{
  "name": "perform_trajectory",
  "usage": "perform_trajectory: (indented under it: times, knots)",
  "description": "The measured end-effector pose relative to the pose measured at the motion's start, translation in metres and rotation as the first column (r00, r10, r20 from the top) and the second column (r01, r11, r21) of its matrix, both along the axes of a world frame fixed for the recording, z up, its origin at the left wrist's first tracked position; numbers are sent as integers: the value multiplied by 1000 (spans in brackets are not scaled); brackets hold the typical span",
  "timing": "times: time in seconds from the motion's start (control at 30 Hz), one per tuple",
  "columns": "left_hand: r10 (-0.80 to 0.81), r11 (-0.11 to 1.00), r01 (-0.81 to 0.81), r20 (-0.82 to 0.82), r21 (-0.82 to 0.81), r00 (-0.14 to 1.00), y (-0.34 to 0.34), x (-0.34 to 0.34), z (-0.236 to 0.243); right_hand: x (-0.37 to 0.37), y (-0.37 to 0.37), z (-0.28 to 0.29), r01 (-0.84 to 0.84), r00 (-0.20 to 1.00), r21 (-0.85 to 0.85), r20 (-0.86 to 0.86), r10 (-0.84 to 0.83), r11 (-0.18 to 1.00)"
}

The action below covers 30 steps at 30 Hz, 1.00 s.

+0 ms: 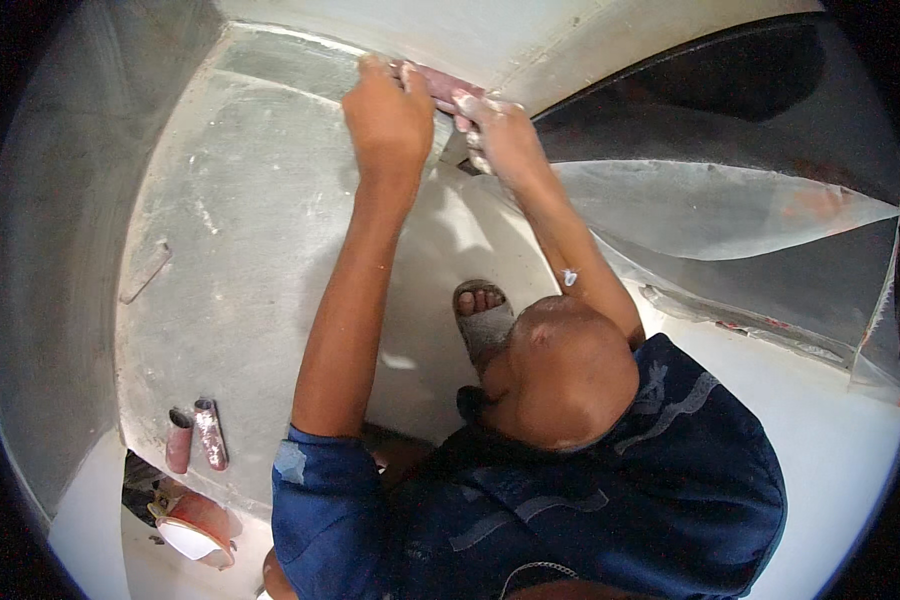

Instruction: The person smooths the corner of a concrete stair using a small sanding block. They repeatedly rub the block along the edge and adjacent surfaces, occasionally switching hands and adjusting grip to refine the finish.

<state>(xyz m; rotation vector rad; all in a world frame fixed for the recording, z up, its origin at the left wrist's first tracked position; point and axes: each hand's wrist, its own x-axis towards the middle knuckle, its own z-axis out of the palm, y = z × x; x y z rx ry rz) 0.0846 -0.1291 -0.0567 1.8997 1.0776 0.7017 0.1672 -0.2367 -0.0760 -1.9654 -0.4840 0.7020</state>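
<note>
Far left I've got a grey wall (55, 250), curved by the lens. Next to it, a grey slab (250, 230) with white smears. Near the slab's left edge lies a small flat stick (147, 275), angled. Lower down, two dusty reddish tubes (179, 442), side by side, open ends up-frame. Below those, just off the slab, an orange-red bucket (198, 530) with something white at its mouth.

Top centre is the action: the left hand (388, 112) is clamped on the left part of a reddish roll (450, 84). Roll sits along the far end of the slab, close up to a pale wall (530, 40). Can't tell from here if it touches that wall. Sandalled foot (485, 310) on the pale floor below. Right hand (498, 138) is clamped on the roll's right end, fingers curled, white powder on them. Hands close but apart, roll bridging them.

Far right: clear plastic sheet (710, 205) over a dark panel (670, 105).
</note>
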Motion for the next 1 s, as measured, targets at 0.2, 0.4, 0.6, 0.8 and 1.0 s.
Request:
perform_trajectory:
  times: [0.2,0.4,0.6,0.8,1.0]
  knots:
    - [-64,973,72,-42,221,997,29,-3,-8,1,19,13,-94,969,-120,217,118,988]
    - [-246,903,155,187,400,951,18,-7,-28,-8,-3,25,-65,892,-304,409,192,951]
    - [-190,957,176,38,229,981,9,-1,-13,-9,-4,29,-38,990,-235,126,70,971]
    - [-243,966,246,-34,85,969,20,-8,-6,-2,2,13,-63,922,-313,345,175,947]
    - [-136,948,136,-21,289,990,20,-9,-12,-10,19,20,-58,847,-370,474,242,927]
